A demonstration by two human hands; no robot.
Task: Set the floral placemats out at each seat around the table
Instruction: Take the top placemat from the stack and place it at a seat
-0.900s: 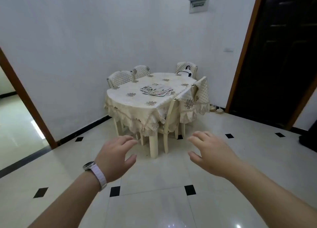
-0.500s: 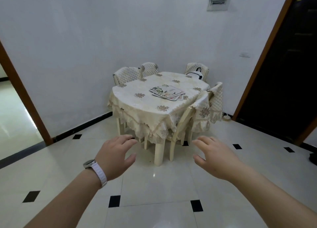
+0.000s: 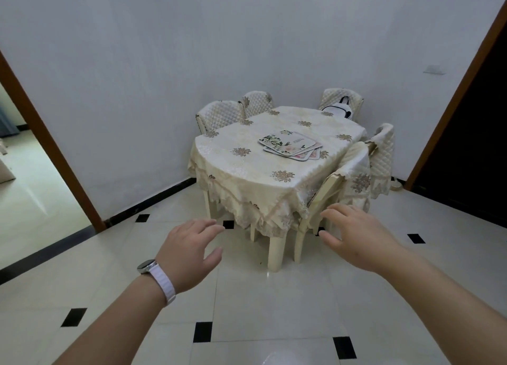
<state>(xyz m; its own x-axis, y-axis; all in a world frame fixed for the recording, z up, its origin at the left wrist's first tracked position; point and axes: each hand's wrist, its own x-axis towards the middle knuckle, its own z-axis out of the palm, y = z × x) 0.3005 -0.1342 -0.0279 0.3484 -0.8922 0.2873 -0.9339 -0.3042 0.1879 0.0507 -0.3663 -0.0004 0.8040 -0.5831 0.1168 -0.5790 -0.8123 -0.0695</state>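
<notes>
A loose stack of floral placemats (image 3: 291, 144) lies near the middle of a table (image 3: 247, 167) covered by a cream embroidered cloth. The table stands in the room's corner, some way ahead of me. My left hand (image 3: 189, 252), with a white-strapped watch on the wrist, is stretched forward over the floor with fingers relaxed and holds nothing. My right hand (image 3: 356, 235) reaches forward the same way, empty, in front of the near chair (image 3: 348, 178).
Quilted-covered chairs (image 3: 219, 115) ring the table, pushed in close. A white and black bag (image 3: 338, 109) sits on the far chair. An open doorway (image 3: 30, 172) is at left and a dark door (image 3: 472, 145) at right. Glossy tiled floor lies between me and the table.
The table has grown larger and shifted right in view as I come closer. Both hands stay raised and empty in front of me.
</notes>
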